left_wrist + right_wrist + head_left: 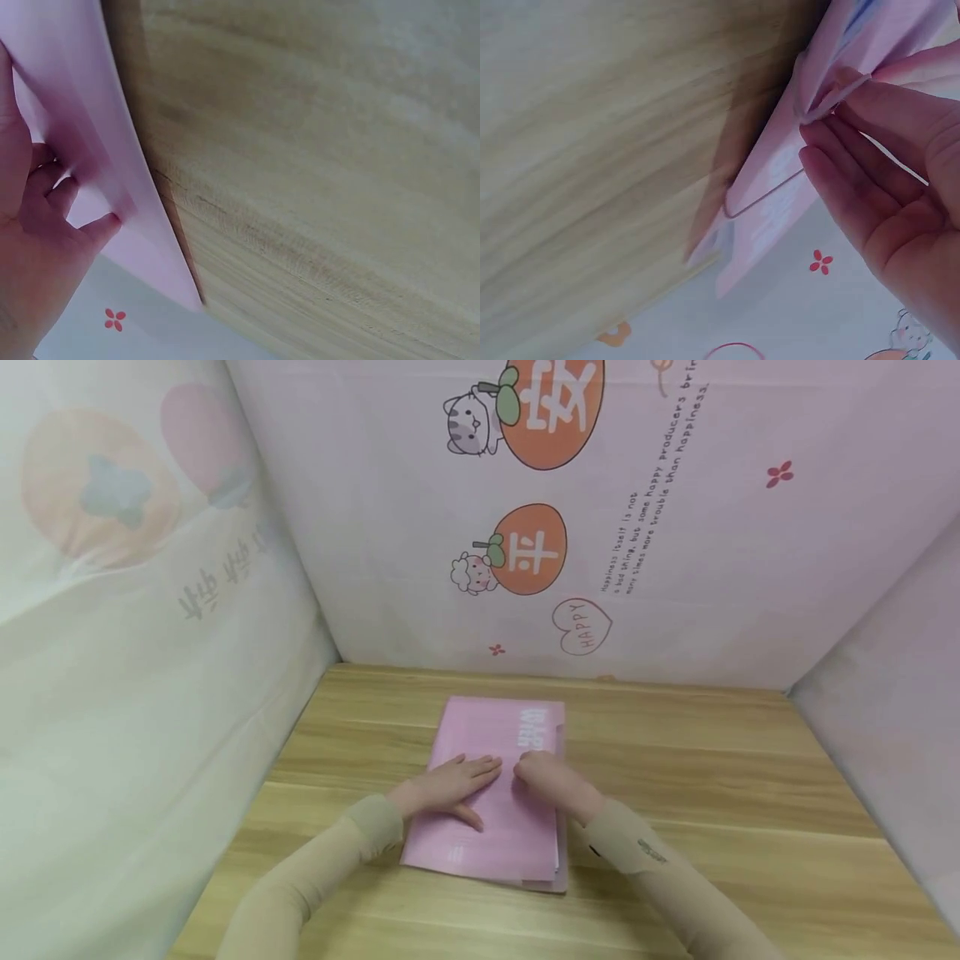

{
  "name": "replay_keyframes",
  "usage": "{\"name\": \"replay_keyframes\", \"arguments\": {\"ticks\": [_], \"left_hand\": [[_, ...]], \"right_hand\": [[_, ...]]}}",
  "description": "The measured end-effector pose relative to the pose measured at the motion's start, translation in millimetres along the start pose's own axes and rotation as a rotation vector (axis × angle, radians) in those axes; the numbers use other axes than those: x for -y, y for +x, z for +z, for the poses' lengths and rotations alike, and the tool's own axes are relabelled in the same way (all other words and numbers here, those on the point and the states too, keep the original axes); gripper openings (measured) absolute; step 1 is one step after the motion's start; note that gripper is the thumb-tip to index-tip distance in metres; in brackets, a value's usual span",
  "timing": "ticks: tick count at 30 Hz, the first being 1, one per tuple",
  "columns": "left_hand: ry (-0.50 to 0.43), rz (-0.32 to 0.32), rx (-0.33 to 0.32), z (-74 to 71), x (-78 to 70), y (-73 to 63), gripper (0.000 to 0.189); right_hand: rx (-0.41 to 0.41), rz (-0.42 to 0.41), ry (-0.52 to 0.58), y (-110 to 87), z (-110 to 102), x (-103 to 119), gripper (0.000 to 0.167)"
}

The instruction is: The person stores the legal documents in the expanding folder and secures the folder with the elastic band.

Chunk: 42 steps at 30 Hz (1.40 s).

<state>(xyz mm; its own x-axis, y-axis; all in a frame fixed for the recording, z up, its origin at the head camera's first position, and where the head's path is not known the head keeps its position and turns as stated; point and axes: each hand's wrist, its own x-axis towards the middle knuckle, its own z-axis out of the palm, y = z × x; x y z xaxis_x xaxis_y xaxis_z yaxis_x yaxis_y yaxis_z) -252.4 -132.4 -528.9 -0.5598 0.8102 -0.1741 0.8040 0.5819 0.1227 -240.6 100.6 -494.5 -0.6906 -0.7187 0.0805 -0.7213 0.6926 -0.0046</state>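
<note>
A pink folder (517, 847) lies on the wooden table, with pale lettering on its cover and paper edges showing along its right side. My left hand (453, 783) rests on the cover with its fingers extended and thumb spread; the left wrist view shows that hand (45, 240) against the pink surface. At the folder's right side is my right hand (557, 782), its fingers curled. In the right wrist view the right hand (900, 172) pinches a thin pink elastic cord (765, 193) that stretches over the folder's edge.
The wooden table (697, 760) extends on both sides of the folder. White printed cloth walls (390, 527) stand behind it and at the left and right.
</note>
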Motion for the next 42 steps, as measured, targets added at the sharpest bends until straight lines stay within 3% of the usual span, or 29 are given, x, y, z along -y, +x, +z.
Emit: {"name": "replay_keyframes", "arguments": {"ticks": [4,10,21,30,37,42], "left_hand": [[-0.006,-0.003,0.003,-0.9,-1.9,-1.0,0.107],[-0.003,0.01,-0.004,0.0,-2.1,-0.6,0.107],[0.022,0.029,-0.018,-2.5,-0.4,2.6,0.106],[0.02,0.015,-0.015,0.0,-1.2,2.5,0.106],[0.001,0.002,0.019,-3.3,-0.9,3.0,0.106],[-0.035,0.005,0.012,-5.6,1.3,1.8,0.107]], "right_hand": [[-0.013,-0.034,-0.046,5.8,0,3,0.01],[0.014,-0.013,-0.04,9.5,0,2,0.01],[0.121,0.01,-0.03,21.0,-10,1,0.007],[0.062,0.014,0.067,12.5,-3,-7,0.018],[0.019,0.021,0.185,5.1,4,-22,0.004],[0.02,0.065,0.207,0.0,6,-27,0.007]]}}
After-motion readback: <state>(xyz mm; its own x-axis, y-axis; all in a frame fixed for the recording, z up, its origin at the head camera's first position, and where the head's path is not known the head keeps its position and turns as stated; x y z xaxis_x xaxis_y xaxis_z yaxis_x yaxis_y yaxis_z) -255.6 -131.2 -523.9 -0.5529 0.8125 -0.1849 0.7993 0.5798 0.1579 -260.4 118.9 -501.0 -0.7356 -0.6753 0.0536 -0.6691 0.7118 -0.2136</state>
